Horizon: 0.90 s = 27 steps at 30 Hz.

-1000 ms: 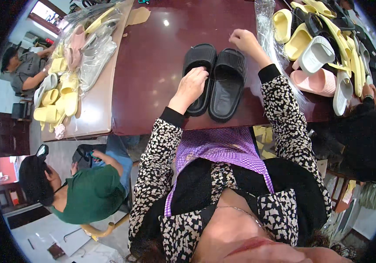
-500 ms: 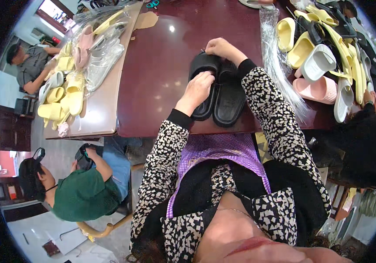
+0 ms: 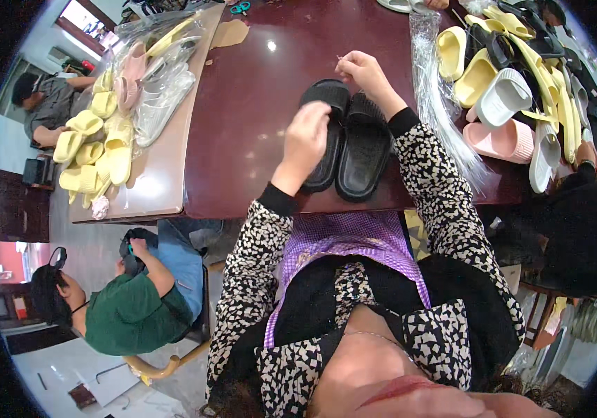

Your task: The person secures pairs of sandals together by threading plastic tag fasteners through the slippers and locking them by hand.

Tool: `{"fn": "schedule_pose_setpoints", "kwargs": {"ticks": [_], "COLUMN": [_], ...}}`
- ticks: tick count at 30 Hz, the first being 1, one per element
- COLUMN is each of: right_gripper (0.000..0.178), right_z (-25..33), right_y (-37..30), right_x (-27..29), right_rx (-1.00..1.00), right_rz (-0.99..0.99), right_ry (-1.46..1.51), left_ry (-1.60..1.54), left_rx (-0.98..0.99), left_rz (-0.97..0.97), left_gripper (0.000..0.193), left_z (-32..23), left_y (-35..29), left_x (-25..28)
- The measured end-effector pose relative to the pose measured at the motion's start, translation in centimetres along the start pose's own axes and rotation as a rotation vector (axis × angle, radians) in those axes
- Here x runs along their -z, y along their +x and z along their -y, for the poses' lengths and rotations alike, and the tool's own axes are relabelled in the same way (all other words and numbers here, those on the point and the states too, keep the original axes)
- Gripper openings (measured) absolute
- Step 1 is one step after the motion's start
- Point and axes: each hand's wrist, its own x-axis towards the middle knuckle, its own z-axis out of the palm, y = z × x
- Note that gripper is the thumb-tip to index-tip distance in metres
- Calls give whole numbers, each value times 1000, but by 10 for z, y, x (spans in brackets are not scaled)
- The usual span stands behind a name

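A pair of black slide slippers (image 3: 364, 164) lies side by side on the dark red table (image 3: 250, 104), toes pointing away from me. My left hand (image 3: 305, 139) hovers over the left slipper, its fingers curled together; whatever may be in them is hidden. Beyond the toe straps, my right hand (image 3: 361, 72) is raised with thumb and forefinger pinched. A tiny thin bit shows at those fingertips, too small to name.
On the left, a paler table (image 3: 166, 198) bears yellow, pink and bagged slippers. To the right lie long clear plastic strips (image 3: 445, 132) and a heap of yellow, grey, pink and black slippers (image 3: 500, 136). Other people sit on both sides.
My right hand has lifted off the left slipper's toe, moving up and right. My left hand has drawn back from the strap, slightly left. At far left, a person's hand has shifted among yellow slippers.
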Motion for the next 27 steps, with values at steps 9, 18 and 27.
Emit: {"fn": "schedule_pose_setpoints", "kwargs": {"ticks": [9,18,27], "right_gripper": [9,9,7], "right_z": [33,7,0], "right_y": [-52,-68,-75], "right_x": [-41,-34,-43], "right_rx": [156,55,249], "right_rz": [126,-46,-202], "right_ry": [222,182,-47], "left_ry": [-578,-580,-817], "left_rx": [679,881,956], "left_rz": [121,72,-29], "left_gripper": [18,12,13], "left_z": [22,20,11], "left_y": [42,23,29], "left_x": [-6,-19,-17]}}
